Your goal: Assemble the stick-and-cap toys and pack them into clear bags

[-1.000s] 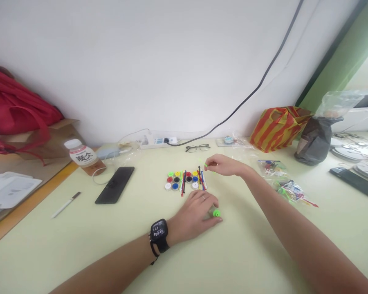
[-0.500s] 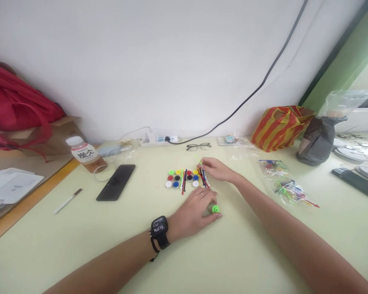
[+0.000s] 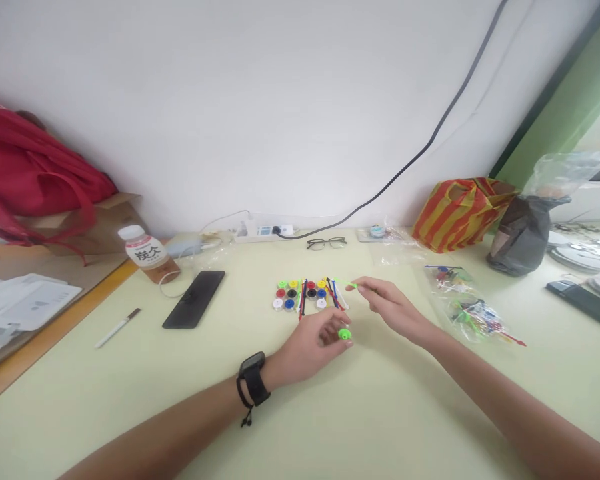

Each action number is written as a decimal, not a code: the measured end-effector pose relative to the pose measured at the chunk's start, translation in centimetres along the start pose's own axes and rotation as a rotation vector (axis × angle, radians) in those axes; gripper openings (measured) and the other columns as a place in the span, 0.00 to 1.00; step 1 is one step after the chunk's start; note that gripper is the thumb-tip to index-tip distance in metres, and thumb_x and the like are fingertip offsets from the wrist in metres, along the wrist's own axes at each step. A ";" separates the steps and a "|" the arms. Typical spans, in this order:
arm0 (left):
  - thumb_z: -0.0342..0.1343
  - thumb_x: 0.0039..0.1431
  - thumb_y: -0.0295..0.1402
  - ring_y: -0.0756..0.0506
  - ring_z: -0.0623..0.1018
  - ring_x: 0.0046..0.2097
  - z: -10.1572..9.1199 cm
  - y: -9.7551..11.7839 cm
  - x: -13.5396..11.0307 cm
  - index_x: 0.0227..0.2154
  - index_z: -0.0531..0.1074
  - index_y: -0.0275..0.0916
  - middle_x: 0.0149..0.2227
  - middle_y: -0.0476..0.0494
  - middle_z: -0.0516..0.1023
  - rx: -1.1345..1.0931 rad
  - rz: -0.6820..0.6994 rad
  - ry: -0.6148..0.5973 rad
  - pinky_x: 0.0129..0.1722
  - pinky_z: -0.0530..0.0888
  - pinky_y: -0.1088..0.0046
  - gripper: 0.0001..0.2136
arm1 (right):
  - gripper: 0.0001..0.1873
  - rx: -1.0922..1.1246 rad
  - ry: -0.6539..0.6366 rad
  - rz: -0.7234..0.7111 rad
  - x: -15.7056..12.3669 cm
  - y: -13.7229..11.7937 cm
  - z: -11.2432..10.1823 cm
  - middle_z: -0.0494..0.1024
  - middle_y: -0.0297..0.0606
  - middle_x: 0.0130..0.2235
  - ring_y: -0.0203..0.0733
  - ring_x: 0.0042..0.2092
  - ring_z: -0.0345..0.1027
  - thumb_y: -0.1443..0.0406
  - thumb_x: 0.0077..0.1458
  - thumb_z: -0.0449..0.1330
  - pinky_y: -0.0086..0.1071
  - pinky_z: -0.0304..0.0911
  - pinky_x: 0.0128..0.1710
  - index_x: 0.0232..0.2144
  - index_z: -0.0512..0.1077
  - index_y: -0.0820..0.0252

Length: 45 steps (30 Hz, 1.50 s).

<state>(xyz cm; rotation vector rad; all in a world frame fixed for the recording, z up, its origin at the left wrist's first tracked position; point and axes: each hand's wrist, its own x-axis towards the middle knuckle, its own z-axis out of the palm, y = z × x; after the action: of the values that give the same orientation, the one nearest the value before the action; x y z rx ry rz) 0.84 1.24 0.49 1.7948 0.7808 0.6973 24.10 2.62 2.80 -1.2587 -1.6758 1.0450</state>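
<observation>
While my watch [image 3: 253,380] shows on the wrist closest to me, my left hand [image 3: 307,347] lies near the middle of the worktop [image 3: 380,413]. Its grip is closed on a small green round piece [image 3: 345,333], pinched at the fingertips. Just past it, my right hand [image 3: 395,308] has thumb and forefinger clamped on one end of a thin green stick [image 3: 353,285]. The stick points left, and the two hands are near each other but apart.

Beyond both hands lie rows of coloured round pieces [image 3: 291,294], with a bundle of coloured sticks [image 3: 333,293] just beside them and close to the green stick's free end. Toward the right edge lies a clear plastic bag [image 3: 467,310] with more coloured parts inside. Toward the left edge are a black phone [image 3: 194,308] and, nearer that edge, a white pen [image 3: 117,327].

Along the far edge stand a drink bottle [image 3: 147,253], a power strip [image 3: 263,231] and a pair of glasses [image 3: 324,243]. A red-and-yellow striped bag [image 3: 455,210] and a grey bag [image 3: 523,230] sit toward the far right corner.
</observation>
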 end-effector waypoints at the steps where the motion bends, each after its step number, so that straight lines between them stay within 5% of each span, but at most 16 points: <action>1: 0.65 0.62 0.39 0.49 0.76 0.37 -0.2 -0.2 -0.1 0.49 0.73 0.39 0.40 0.45 0.78 -0.062 -0.030 0.013 0.40 0.75 0.71 0.16 | 0.16 0.057 -0.018 0.055 -1.0 -0.1 0.2 0.64 0.32 0.31 0.39 0.32 0.57 0.53 0.69 0.52 0.33 0.55 0.32 0.42 0.74 0.55; 4: 0.70 0.58 0.40 0.49 0.77 0.36 -0.7 -0.6 -0.3 0.45 0.76 0.37 0.38 0.45 0.79 -0.234 -0.109 0.063 0.39 0.76 0.72 0.17 | 0.13 0.231 -0.009 0.132 -3.2 0.1 1.4 0.54 0.28 0.29 0.38 0.29 0.49 0.54 0.70 0.50 0.32 0.50 0.29 0.46 0.69 0.53; 7: 0.73 0.54 0.39 0.49 0.79 0.35 -0.9 -0.8 -0.4 0.44 0.77 0.36 0.35 0.45 0.79 -0.320 -0.142 0.098 0.39 0.77 0.72 0.18 | 0.11 0.294 0.002 0.056 -4.2 0.2 2.9 0.55 0.28 0.31 0.38 0.30 0.49 0.56 0.72 0.47 0.33 0.53 0.32 0.51 0.63 0.50; 11: 0.75 0.51 0.36 0.47 0.81 0.38 -0.9 -0.5 -0.5 0.46 0.78 0.36 0.38 0.45 0.81 -0.332 -0.132 0.076 0.43 0.79 0.70 0.21 | 0.10 0.145 -0.035 -0.110 -5.1 -0.2 4.1 0.62 0.31 0.35 0.40 0.36 0.58 0.59 0.74 0.46 0.35 0.57 0.39 0.54 0.60 0.51; 18: 0.66 0.63 0.37 0.42 0.82 0.48 -0.4 -0.1 -1.0 0.45 0.81 0.38 0.47 0.40 0.83 -0.174 0.013 0.091 0.50 0.81 0.66 0.11 | 0.12 -0.184 -0.073 -0.241 -5.9 0.3 4.1 0.69 0.33 0.36 0.39 0.34 0.62 0.68 0.71 0.47 0.33 0.58 0.35 0.55 0.59 0.52; 27: 0.64 0.65 0.34 0.44 0.83 0.48 -0.4 0.1 -1.2 0.49 0.79 0.40 0.47 0.42 0.84 -0.026 0.136 0.157 0.51 0.80 0.68 0.11 | 0.14 -0.267 -0.099 -0.354 -5.6 0.1 3.5 0.74 0.38 0.39 0.42 0.37 0.65 0.70 0.71 0.47 0.34 0.62 0.38 0.54 0.61 0.53; 37: 0.61 0.67 0.34 0.43 0.82 0.47 -0.6 -0.1 -1.7 0.43 0.79 0.44 0.44 0.44 0.84 0.320 0.312 0.187 0.50 0.77 0.66 0.05 | 0.09 -0.074 -0.164 -0.164 -5.4 -0.3 2.9 0.64 0.30 0.32 0.38 0.31 0.58 0.61 0.72 0.51 0.32 0.56 0.31 0.52 0.64 0.53; 45: 0.59 0.68 0.34 0.44 0.82 0.42 -0.9 0.1 -2.0 0.41 0.77 0.43 0.40 0.45 0.84 0.411 0.280 0.142 0.47 0.75 0.67 0.03 | 0.13 0.044 -0.180 -0.111 -5.1 -0.5 2.7 0.63 0.29 0.31 0.38 0.32 0.58 0.54 0.70 0.55 0.33 0.58 0.33 0.50 0.66 0.54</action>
<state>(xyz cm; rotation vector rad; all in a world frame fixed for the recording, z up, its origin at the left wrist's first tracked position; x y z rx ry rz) -1.06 0.13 0.64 2.2762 0.8177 0.9028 22.51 -2.85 1.81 -1.0572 -1.8256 1.1492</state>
